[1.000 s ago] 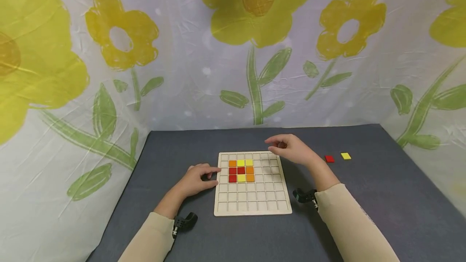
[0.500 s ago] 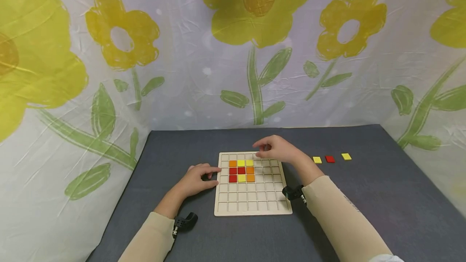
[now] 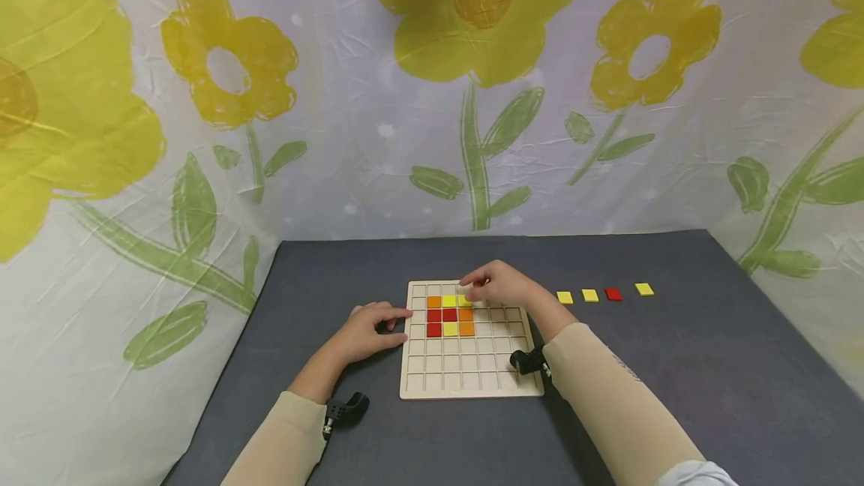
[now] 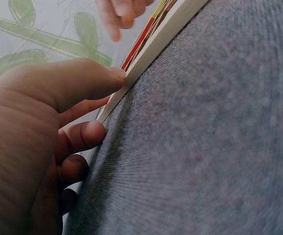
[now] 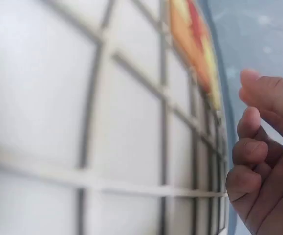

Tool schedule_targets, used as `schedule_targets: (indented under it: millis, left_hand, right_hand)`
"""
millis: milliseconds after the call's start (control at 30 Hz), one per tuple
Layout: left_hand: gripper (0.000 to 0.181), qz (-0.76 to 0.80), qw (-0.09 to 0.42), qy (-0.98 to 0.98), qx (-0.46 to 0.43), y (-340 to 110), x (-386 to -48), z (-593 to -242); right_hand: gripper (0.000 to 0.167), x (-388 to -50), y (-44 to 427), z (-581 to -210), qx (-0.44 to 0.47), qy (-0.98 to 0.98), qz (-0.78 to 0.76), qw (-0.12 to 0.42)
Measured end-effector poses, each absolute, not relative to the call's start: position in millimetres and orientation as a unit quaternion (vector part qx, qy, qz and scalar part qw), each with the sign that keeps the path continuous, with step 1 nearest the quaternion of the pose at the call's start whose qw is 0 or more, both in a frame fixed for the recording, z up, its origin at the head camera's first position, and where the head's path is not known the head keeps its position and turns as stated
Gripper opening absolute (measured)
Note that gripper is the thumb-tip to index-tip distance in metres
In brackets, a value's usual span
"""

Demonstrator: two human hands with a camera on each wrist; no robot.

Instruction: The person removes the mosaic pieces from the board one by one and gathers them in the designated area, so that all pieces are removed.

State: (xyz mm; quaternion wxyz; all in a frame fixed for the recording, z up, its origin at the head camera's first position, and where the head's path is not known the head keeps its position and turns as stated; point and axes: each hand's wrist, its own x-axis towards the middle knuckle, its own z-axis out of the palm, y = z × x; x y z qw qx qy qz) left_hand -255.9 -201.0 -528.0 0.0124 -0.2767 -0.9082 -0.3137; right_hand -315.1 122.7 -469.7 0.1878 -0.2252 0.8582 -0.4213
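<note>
Far-right yellow tile (image 3: 463, 301) on the board (image 3: 466, 366) lies near its far edge, just under the right hand (image 3: 499, 285), the nearer; pinch not discernible. Left hand (image 3: 361, 330), loosely spread, touches the left edge.

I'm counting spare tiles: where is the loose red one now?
In the head view, the loose red tile lies on the dark table right of the board, between a yellow tile on its left and a farther yellow tile on its right.
</note>
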Motion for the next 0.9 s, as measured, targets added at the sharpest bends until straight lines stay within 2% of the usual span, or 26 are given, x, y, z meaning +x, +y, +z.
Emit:
schedule_targets:
  millis: [900]
  left_hand:
    - [0.039,-0.326,0.002,-0.904,-0.278,-201,-254,-524]
  right_hand:
    - [0.018,-312,119,-485,-0.173,0.878,-0.415,0.166]
